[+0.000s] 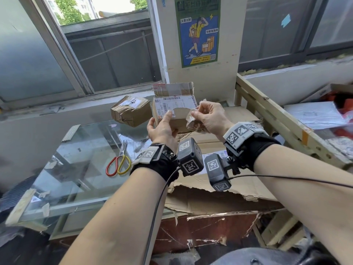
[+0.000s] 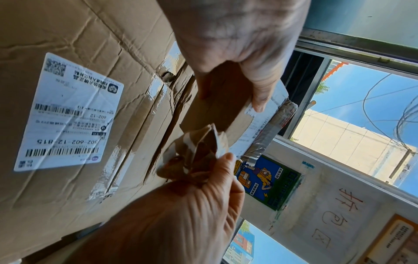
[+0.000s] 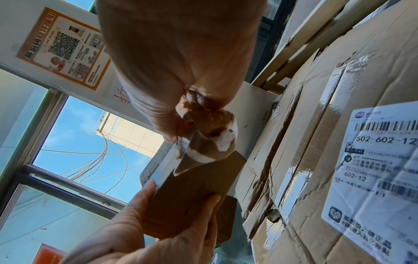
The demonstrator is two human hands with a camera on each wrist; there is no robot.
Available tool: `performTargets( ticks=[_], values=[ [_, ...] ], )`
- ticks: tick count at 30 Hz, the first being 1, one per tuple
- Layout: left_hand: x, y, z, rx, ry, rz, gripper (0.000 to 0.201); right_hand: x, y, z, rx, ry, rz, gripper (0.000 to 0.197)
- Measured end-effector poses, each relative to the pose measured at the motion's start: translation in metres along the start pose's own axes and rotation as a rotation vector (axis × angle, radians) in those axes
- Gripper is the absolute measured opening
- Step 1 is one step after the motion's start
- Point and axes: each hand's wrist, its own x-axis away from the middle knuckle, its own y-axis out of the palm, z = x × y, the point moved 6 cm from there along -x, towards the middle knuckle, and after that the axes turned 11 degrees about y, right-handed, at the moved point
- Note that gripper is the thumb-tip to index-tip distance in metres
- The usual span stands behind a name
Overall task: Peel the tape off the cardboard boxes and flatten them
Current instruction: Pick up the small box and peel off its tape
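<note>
My left hand (image 1: 162, 125) grips a small brown cardboard box (image 1: 179, 124) from below and lifts it above the table, thumb on its front face. A white shipping label (image 1: 172, 105) on that face is partly torn away, and clear tape still covers the raised top flap (image 1: 172, 88). At the box's right edge my right hand (image 1: 203, 115) pinches a crumpled wad of peeled tape and label (image 1: 192, 121). In the left wrist view the thumb (image 2: 257, 100) presses on the label above the wad (image 2: 196, 157). The right wrist view shows the wad (image 3: 208, 135) touching the box (image 3: 192, 192).
A second taped box (image 1: 131, 109) sits on the glass table (image 1: 76, 169), and red-and-yellow scissors (image 1: 119, 163) lie nearer to me. A large flattened carton (image 1: 219, 190) with a label lies under my wrists. A wooden frame (image 1: 277, 119) runs along the right.
</note>
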Motion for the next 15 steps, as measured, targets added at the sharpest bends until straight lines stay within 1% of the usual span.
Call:
performTargets(
  ticks=[4,11,15],
  values=[
    [0.0026,0.0008,0.002,0.01,-0.007,0.031,0.07,0.0012,0.0007,-0.0023,-0.036,-0.037,-0.024,0.033],
    [0.008,-0.0027,0.0066,-0.066,-0.04,0.087,0.069,-0.0008,0.0022,-0.002,-0.086,-0.073,-0.063,0.034],
    [0.0015,-0.007,0.0041,-0.133,-0.038,0.105,0.069,0.0039,0.0029,-0.0055,-0.208,-0.058,-0.128,0.033]
  ],
)
